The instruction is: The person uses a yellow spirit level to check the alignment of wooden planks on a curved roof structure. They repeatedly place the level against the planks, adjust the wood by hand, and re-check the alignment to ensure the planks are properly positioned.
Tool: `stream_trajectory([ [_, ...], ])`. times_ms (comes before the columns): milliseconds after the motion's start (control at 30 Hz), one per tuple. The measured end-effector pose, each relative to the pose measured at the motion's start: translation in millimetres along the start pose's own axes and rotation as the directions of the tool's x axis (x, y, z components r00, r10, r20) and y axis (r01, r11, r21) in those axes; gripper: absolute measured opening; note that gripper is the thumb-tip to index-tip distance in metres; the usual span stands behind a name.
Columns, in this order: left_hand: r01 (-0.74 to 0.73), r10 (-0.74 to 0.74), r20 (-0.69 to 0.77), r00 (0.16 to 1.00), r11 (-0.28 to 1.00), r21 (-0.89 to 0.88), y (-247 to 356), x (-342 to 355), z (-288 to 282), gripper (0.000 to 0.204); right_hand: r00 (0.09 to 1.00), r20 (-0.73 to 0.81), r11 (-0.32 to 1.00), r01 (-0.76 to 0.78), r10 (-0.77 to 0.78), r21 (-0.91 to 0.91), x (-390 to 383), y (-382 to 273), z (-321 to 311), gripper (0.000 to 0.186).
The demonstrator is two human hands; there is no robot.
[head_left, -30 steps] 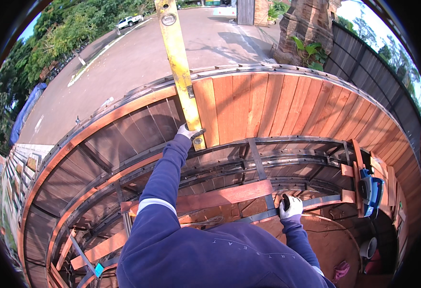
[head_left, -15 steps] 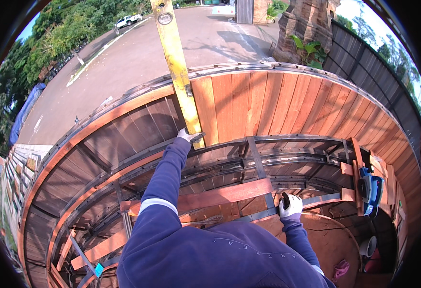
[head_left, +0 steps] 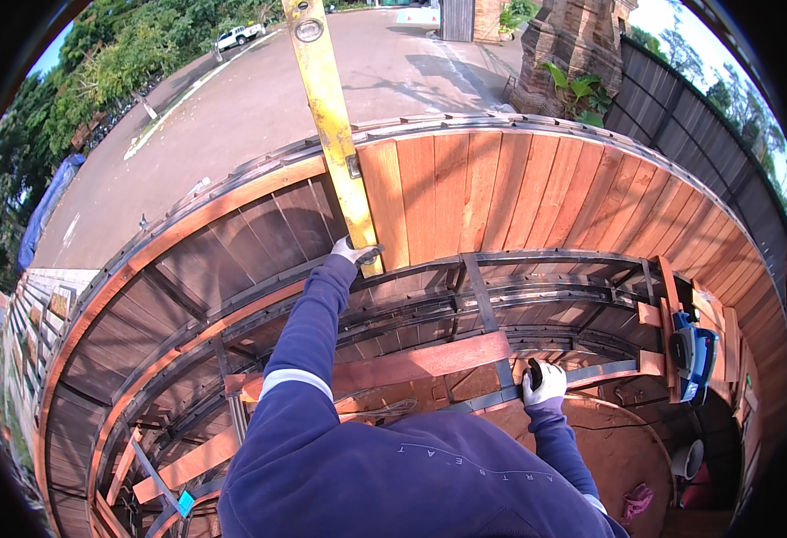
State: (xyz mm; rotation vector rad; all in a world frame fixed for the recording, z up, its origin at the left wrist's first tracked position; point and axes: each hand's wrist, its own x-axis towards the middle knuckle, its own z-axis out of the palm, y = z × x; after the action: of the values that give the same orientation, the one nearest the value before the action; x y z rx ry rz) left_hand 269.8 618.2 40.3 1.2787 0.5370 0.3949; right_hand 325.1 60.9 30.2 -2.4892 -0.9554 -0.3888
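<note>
My left hand (head_left: 356,252), in a white glove with grey fingers, is closed around the lower end of a long yellow spirit level (head_left: 332,130). The level stands against the inside of a curved wooden wall, beside the edge of the reddish planks (head_left: 447,193), and its top rises past the rim. My right hand (head_left: 547,383), gloved in white too, is closed next to a dark metal bar (head_left: 492,400). Something black shows at its fingers; whether that is a held object or the glove's coating is unclear. A loose reddish board (head_left: 420,362) lies between my arms.
Curved metal framing (head_left: 478,296) crosses below the wall. At the right a blue power tool (head_left: 695,357) sits by some boards. A pink cloth (head_left: 637,502) and a white bucket (head_left: 687,460) are down on the floor. Beyond the rim lies a paved yard (head_left: 223,117).
</note>
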Motion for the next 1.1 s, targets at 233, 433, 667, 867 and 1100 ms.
stream_trajectory([
  [233, -0.017, 0.016, 0.012, 1.0, 0.999, 0.027, -6.2, 4.4, -7.9, 0.023, 1.0, 0.011, 1.0, -0.014, 0.014, -0.002, -1.4, 1.7, 2.4, 0.029],
  [433, -0.009, 0.009, 0.012, 1.0, 1.0, -0.014, -6.7, 3.2, -7.0, 0.031, 1.0, 0.002, 1.0, 0.017, -0.017, 0.004, -1.4, 2.0, 1.3, 0.032],
  [667, -0.063, 0.065, -0.012, 0.998, 0.992, 0.109, -0.1, -2.6, -1.6, 0.032, 0.997, -0.049, 0.999, 0.05, -0.051, -0.013, -2.2, 3.5, 4.2, 0.033],
  [867, -0.013, 0.013, -0.017, 1.0, 1.0, 0.01, -0.2, -2.7, -2.3, 0.032, 1.0, -0.001, 1.0, 0.025, -0.025, -0.002, -0.6, 2.0, 1.5, 0.032],
  [1100, -0.008, 0.007, 0.022, 1.0, 0.999, 0.044, -13.3, 10.9, -15.0, 0.029, 1.0, -0.014, 1.0, 0.024, -0.024, -0.002, -0.2, 2.2, 2.9, 0.032],
])
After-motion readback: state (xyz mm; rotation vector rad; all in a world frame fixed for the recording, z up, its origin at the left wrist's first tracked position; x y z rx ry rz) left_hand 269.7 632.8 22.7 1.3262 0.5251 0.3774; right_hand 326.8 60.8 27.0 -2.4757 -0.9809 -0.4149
